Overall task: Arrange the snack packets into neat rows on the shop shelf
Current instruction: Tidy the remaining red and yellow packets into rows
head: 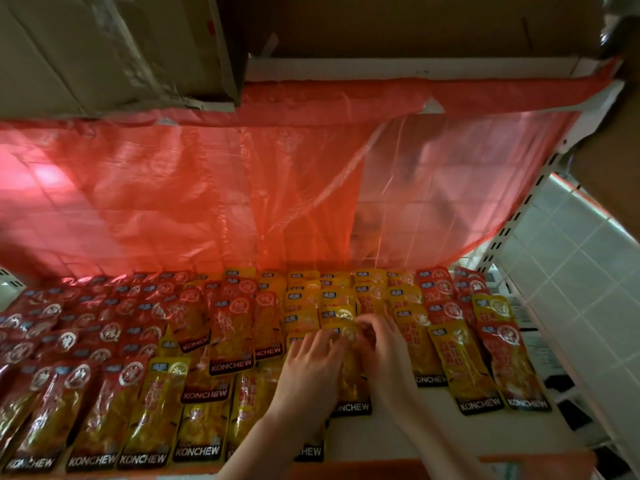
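The left hand (309, 363) and right hand (380, 348) meet over one yellow snack packet (349, 367) near the middle of the white shop shelf (391, 434). The fingers of both hands curl onto the packet's upper end and appear to pinch it; motion blur hides the exact grip. The packet lies in a yellow column, overlapping the packets behind it. Red packets (69, 327) fill the left side of the shelf, and several red and yellow packets (498, 344) are mixed at the right. A red plastic sheet (214, 188) hangs behind. Judged step: seating this packet in its row. The next move calls for squaring it with its neighbours, then sorting the mixed right columns.
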Demonstrator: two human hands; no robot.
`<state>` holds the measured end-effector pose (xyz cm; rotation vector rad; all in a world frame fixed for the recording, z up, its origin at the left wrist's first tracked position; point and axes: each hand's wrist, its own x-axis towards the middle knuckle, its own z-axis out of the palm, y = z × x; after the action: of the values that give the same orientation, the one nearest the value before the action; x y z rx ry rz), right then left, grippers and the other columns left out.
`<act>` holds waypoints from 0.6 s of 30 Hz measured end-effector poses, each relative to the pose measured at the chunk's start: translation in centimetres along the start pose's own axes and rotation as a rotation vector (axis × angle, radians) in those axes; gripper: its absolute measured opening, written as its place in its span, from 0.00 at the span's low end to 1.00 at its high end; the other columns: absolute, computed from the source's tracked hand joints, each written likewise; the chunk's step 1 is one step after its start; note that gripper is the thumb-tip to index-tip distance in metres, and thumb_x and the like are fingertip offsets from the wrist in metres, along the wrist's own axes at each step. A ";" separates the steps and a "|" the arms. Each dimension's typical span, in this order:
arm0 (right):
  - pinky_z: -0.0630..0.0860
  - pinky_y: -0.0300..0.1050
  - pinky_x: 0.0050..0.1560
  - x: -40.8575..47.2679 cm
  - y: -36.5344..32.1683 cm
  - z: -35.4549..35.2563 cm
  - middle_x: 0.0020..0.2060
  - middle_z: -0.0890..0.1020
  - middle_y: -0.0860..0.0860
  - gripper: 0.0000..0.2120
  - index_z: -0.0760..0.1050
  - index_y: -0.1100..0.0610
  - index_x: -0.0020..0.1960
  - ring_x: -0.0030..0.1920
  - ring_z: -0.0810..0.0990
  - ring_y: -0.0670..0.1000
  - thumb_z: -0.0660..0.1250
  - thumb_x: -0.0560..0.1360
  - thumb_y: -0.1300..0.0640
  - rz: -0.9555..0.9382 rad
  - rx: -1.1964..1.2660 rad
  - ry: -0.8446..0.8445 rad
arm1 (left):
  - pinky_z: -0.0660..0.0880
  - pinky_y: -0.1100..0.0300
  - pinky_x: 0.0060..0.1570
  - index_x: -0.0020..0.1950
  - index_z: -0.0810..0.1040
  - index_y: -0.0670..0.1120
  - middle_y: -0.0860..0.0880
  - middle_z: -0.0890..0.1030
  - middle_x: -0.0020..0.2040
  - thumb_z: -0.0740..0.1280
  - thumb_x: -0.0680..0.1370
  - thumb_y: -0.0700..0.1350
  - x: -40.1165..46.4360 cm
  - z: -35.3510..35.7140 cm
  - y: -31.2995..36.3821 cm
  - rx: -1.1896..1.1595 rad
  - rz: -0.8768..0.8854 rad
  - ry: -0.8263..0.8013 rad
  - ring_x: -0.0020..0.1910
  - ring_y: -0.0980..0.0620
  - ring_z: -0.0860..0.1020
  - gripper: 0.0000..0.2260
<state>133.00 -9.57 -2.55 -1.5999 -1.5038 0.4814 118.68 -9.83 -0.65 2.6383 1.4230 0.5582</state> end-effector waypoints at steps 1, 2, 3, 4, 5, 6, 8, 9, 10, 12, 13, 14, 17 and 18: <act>0.71 0.30 0.46 -0.1 0.1 0.0 0.48 0.77 0.46 0.08 0.75 0.55 0.54 0.48 0.76 0.43 0.66 0.76 0.58 -0.010 -0.026 0.010 | 0.79 0.55 0.47 0.59 0.72 0.50 0.51 0.79 0.53 0.77 0.60 0.40 -0.1 0.2 0.2 0.020 0.011 -0.014 0.50 0.50 0.79 0.29; 0.71 0.29 0.45 -0.1 0.2 0.1 0.48 0.77 0.46 0.08 0.75 0.55 0.54 0.47 0.77 0.43 0.67 0.76 0.59 -0.020 -0.062 0.018 | 0.79 0.55 0.46 0.58 0.73 0.49 0.51 0.79 0.52 0.77 0.59 0.42 -0.2 0.4 0.4 0.043 0.018 -0.023 0.49 0.49 0.79 0.29; 0.70 0.28 0.44 -0.1 0.3 0.1 0.48 0.78 0.47 0.08 0.76 0.55 0.54 0.47 0.77 0.44 0.68 0.75 0.61 -0.029 -0.103 0.021 | 0.78 0.54 0.45 0.56 0.75 0.48 0.50 0.79 0.52 0.78 0.58 0.44 -0.4 0.6 0.5 0.072 0.024 -0.024 0.48 0.49 0.79 0.28; 0.69 0.27 0.44 -0.1 0.4 0.0 0.48 0.78 0.47 0.09 0.76 0.56 0.54 0.46 0.77 0.44 0.69 0.74 0.62 -0.039 -0.142 0.022 | 0.78 0.54 0.44 0.55 0.77 0.47 0.49 0.79 0.52 0.78 0.57 0.45 -0.5 0.7 0.6 0.099 0.026 -0.021 0.48 0.48 0.79 0.27; 0.67 0.26 0.44 0.0 0.5 -0.1 0.48 0.79 0.48 0.10 0.76 0.56 0.54 0.46 0.76 0.44 0.70 0.73 0.64 -0.054 -0.173 0.020 | 0.78 0.54 0.45 0.54 0.78 0.47 0.49 0.79 0.53 0.77 0.57 0.45 -0.6 0.7 0.6 0.115 0.027 -0.018 0.49 0.48 0.79 0.26; 0.67 0.26 0.44 0.0 0.6 -0.1 0.48 0.79 0.49 0.11 0.77 0.57 0.54 0.45 0.76 0.44 0.70 0.72 0.64 -0.066 -0.194 0.016 | 0.78 0.54 0.45 0.54 0.79 0.46 0.49 0.79 0.54 0.77 0.57 0.45 -0.7 0.8 0.6 0.124 0.026 -0.013 0.49 0.48 0.79 0.26; 0.66 0.27 0.43 0.1 0.7 -0.4 0.49 0.78 0.49 0.11 0.77 0.58 0.54 0.45 0.75 0.45 0.70 0.72 0.65 -0.061 -0.217 0.026 | 0.78 0.54 0.46 0.54 0.79 0.46 0.49 0.79 0.54 0.77 0.57 0.46 -0.9 0.9 0.6 0.137 0.021 -0.006 0.50 0.48 0.79 0.26; 0.67 0.28 0.43 0.2 0.8 -0.6 0.49 0.78 0.49 0.10 0.77 0.58 0.54 0.45 0.75 0.46 0.69 0.73 0.65 -0.050 -0.226 0.037 | 0.78 0.54 0.46 0.54 0.79 0.47 0.49 0.79 0.54 0.78 0.57 0.47 -0.8 1.0 0.6 0.143 0.017 -0.003 0.50 0.48 0.79 0.26; 0.67 0.29 0.43 0.4 0.9 -0.8 0.48 0.78 0.49 0.10 0.78 0.58 0.53 0.45 0.76 0.47 0.69 0.73 0.65 -0.050 -0.240 0.054 | 0.78 0.54 0.46 0.54 0.79 0.47 0.50 0.79 0.54 0.78 0.57 0.47 -0.7 1.0 0.6 0.149 0.014 0.004 0.50 0.49 0.79 0.26; 0.71 0.33 0.42 0.7 1.1 -1.4 0.45 0.80 0.51 0.10 0.78 0.58 0.51 0.44 0.78 0.49 0.69 0.71 0.67 -0.083 -0.283 0.093 | 0.78 0.54 0.45 0.53 0.79 0.47 0.50 0.79 0.53 0.78 0.58 0.47 -0.5 1.2 0.6 0.163 0.015 0.027 0.49 0.49 0.79 0.25; 0.73 0.37 0.41 1.0 1.3 -1.7 0.44 0.80 0.51 0.10 0.78 0.59 0.50 0.43 0.78 0.50 0.70 0.70 0.68 -0.107 -0.311 0.110 | 0.78 0.54 0.44 0.52 0.80 0.47 0.50 0.80 0.52 0.78 0.58 0.46 -0.4 1.2 0.5 0.170 0.016 0.039 0.49 0.49 0.79 0.23; 0.75 0.40 0.40 1.3 1.5 -2.0 0.43 0.80 0.51 0.10 0.78 0.59 0.49 0.43 0.78 0.51 0.70 0.70 0.69 -0.122 -0.337 0.116 | 0.78 0.54 0.43 0.51 0.80 0.47 0.49 0.80 0.51 0.77 0.58 0.46 -0.3 1.2 0.5 0.175 0.016 0.048 0.49 0.48 0.79 0.23; 0.76 0.46 0.45 2.6 2.2 -2.9 0.45 0.80 0.53 0.12 0.78 0.60 0.50 0.48 0.78 0.56 0.71 0.69 0.68 -0.121 -0.441 0.071 | 0.78 0.54 0.42 0.50 0.81 0.47 0.49 0.80 0.50 0.78 0.58 0.48 -0.1 1.4 0.3 0.187 0.022 0.053 0.48 0.48 0.79 0.22; 0.75 0.48 0.48 3.2 2.3 -3.0 0.47 0.80 0.54 0.13 0.77 0.60 0.52 0.50 0.78 0.57 0.71 0.69 0.67 -0.119 -0.485 0.035 | 0.78 0.54 0.42 0.50 0.81 0.48 0.49 0.80 0.50 0.78 0.59 0.48 -0.1 1.4 0.3 0.188 0.024 0.052 0.48 0.48 0.79 0.21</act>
<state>137.35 -7.27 -1.79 -1.8529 -1.7677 0.0155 119.39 -9.94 -1.90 2.8076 1.5316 0.5237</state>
